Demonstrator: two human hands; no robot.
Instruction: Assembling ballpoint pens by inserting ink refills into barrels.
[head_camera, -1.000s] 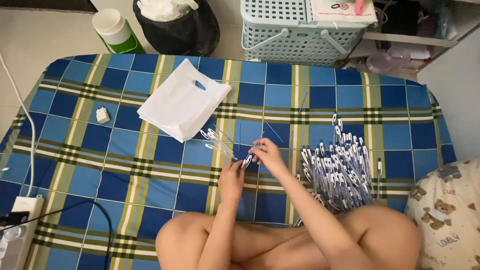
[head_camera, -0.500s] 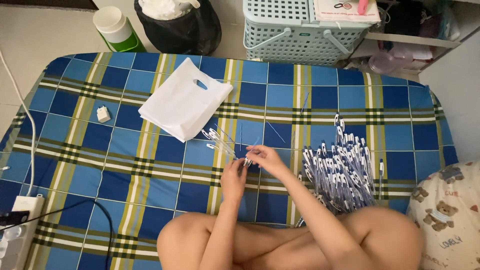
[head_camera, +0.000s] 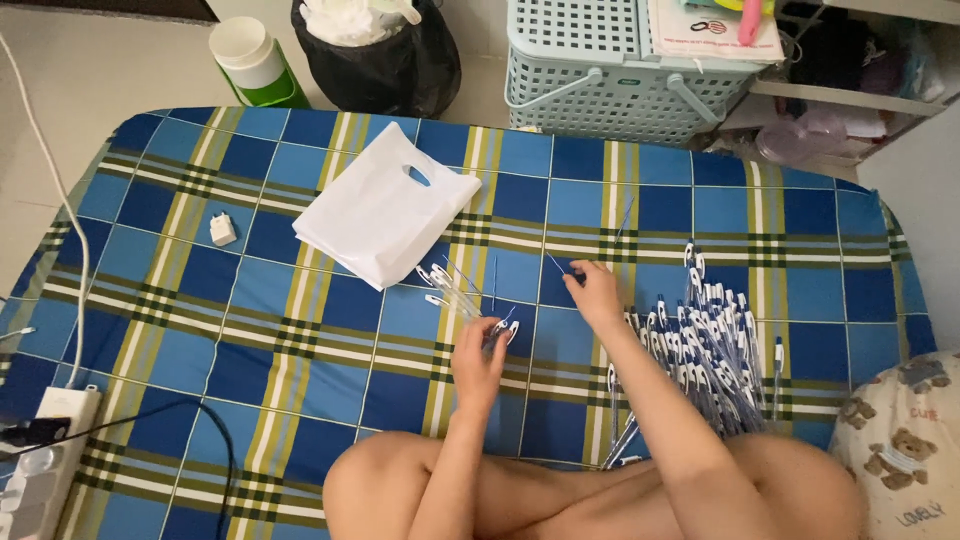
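I sit cross-legged on a blue plaid mat (head_camera: 300, 330). My left hand (head_camera: 478, 358) grips a blue-and-white pen (head_camera: 501, 329) just below a short row of similar pens (head_camera: 448, 286). My right hand (head_camera: 597, 292) is farther right, its fingertips pinched on a thin refill (head_camera: 554, 263) that lies on the mat. A large pile of blue-and-white pens (head_camera: 712, 345) lies right of my right forearm. More thin refills (head_camera: 624, 214) lie scattered above the hands.
A stack of white plastic bags (head_camera: 385, 215) lies up and left of the hands, with a small white charger plug (head_camera: 222, 229) further left. Beyond the mat stand a green flask (head_camera: 254, 63), a black bin (head_camera: 375, 55) and a pale basket (head_camera: 610, 70). A power strip (head_camera: 40, 470) sits at lower left, a bear-print pillow (head_camera: 900, 450) at right.
My right hand has moved away from my left hand, up and to the right, onto a thin refill. My left hand has stayed put with its pen.
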